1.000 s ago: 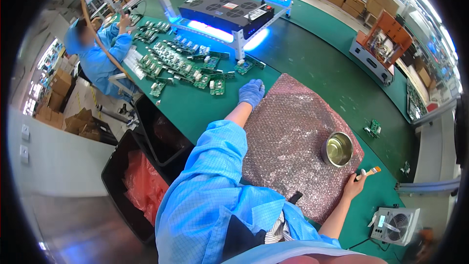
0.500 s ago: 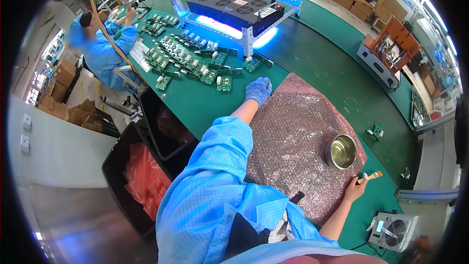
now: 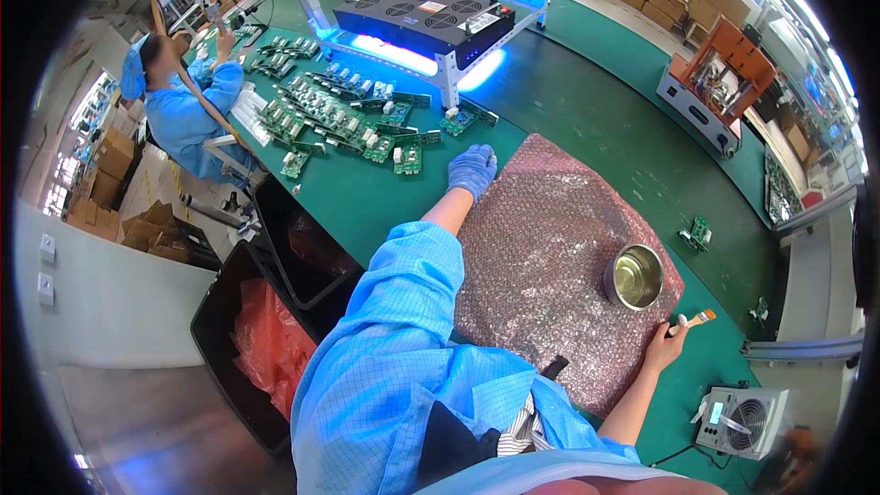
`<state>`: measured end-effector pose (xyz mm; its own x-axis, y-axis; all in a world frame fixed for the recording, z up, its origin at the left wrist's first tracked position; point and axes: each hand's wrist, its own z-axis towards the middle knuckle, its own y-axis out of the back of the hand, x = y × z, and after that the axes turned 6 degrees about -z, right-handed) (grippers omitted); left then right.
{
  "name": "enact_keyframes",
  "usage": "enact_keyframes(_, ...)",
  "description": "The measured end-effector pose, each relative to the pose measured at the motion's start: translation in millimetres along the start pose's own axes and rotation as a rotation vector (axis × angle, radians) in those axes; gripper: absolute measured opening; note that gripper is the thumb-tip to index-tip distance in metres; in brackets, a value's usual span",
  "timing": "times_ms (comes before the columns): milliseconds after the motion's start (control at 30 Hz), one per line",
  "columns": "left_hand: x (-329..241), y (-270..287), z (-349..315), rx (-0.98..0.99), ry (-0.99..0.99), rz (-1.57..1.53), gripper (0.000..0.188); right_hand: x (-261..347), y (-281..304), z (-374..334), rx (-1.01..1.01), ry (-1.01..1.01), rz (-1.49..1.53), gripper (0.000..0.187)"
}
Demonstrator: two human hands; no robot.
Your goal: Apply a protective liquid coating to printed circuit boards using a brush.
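Note:
My left hand (image 3: 473, 170), in a blue glove, rests with curled fingers beside the upper left edge of a pinkish bubble-wrap sheet (image 3: 559, 229). Whatever may be inside those fingers is hidden. In my bare right hand (image 3: 664, 346), at the sheet's lower right edge, is a paintbrush (image 3: 702, 318) with a pale wooden handle and orange-brown bristles pointing right. A round metal bowl (image 3: 634, 277) holding clear yellowish liquid stands on the sheet near that hand. Several green circuit boards (image 3: 344, 119) lie beyond my left hand.
A black fan-topped unit (image 3: 426, 14) glows blue beneath its metal frame. Right of the sheet are a small circuit board (image 3: 699, 234) and a white fan device (image 3: 741, 422). An orange fixture (image 3: 729, 69) stands far right. Black bins (image 3: 215, 312) flank the table; a person (image 3: 188, 115) sits far left.
The whole view has shifted slightly, with most things now a little further left. Both hands keep their places relative to the sheet, and the paintbrush stays in my right hand.

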<state>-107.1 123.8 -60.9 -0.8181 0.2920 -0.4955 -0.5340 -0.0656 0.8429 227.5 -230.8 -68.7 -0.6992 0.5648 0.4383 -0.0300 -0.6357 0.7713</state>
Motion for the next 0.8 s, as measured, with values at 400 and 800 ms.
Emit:
enact_keyframes(400,-0.2,-0.1,0.1,0.001,-0.008,0.001,0.020,-2.1,0.2,-1.3,-0.003,0.001,-0.024,0.034)
enact_keyframes(800,-0.4,-0.6,0.5,0.010,-0.004,-0.006,0.019,-8.0,-2.0,-1.2,-0.015,0.028,-0.019,0.034)
